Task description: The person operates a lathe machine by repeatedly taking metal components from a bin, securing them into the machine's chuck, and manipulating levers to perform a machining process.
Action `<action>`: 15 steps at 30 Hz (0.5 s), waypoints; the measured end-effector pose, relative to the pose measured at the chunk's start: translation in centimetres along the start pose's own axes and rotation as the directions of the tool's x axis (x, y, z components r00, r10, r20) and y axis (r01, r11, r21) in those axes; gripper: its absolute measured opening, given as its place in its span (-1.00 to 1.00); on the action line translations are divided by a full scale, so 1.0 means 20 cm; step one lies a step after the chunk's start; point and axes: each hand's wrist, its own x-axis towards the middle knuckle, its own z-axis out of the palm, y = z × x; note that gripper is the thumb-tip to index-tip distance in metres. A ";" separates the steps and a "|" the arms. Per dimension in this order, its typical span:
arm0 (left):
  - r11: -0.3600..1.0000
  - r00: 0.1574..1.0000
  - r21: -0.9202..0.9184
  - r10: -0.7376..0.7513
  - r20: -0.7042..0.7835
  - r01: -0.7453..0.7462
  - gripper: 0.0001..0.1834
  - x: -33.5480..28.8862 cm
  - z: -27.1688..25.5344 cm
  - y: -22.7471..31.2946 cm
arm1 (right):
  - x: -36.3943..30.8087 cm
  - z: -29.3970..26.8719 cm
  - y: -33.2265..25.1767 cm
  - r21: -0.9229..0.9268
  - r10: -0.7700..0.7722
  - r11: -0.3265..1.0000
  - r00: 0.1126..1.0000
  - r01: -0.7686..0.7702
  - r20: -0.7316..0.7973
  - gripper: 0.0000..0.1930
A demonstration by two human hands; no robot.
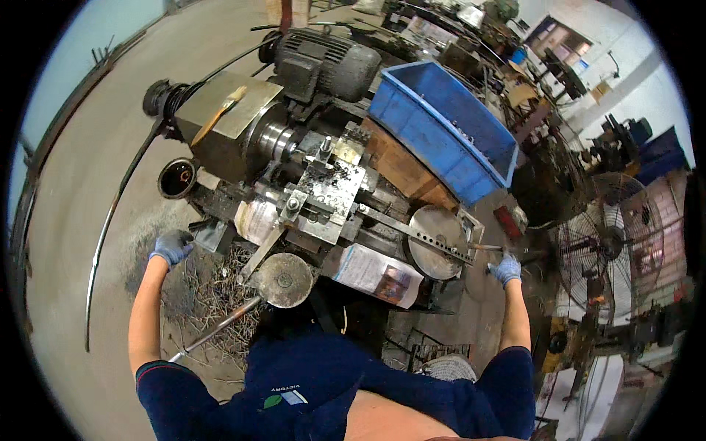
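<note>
My left hand (171,248), in a grey glove, is beside a small metal box-shaped part (212,236) at the lathe's left front. Its fingers look apart, and I see nothing in them. My right hand (505,269), also gloved, is off the lathe's right end, just below the tip of a thin rod handle (485,248). Its thumb stands away from the fingers; whether they touch the rod is unclear. Between my hands lies the lathe's tool slide (331,189), strewn with dark chips, facing the shiny chuck (277,140). A round handwheel disc (284,280) sits nearest my body.
A blue plastic bin (441,132) stands behind the slide, beside a motor (323,65). A brush (219,115) lies on the headstock (228,103). Printed paper (379,275) covers part of the bed. Metal shavings (209,301) litter the floor; a large fan (607,242) stands right.
</note>
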 end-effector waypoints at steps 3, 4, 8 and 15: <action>0.987 0.999 -0.154 0.037 -0.014 -0.038 -0.66 -0.19 -0.18 0.27 | 0.02 -0.02 -0.04 -0.115 0.128 0.985 0.992 -0.127 0.000 -0.12; 0.969 0.999 -0.245 0.025 0.028 -0.017 -0.66 -0.27 -0.26 0.39 | 0.03 -0.03 -0.05 -0.144 0.155 0.977 0.988 -0.154 -0.005 -0.12; 0.882 0.970 -0.466 0.167 0.179 -0.066 -0.61 -0.47 -0.51 0.75 | 0.05 0.06 0.01 -0.186 0.139 0.971 0.988 -0.148 -0.061 -0.17; 0.946 0.857 -0.190 0.318 0.405 -0.261 -0.53 -0.70 -0.48 0.94 | -0.16 0.33 0.17 0.096 0.100 0.992 0.960 -0.077 -0.262 -0.56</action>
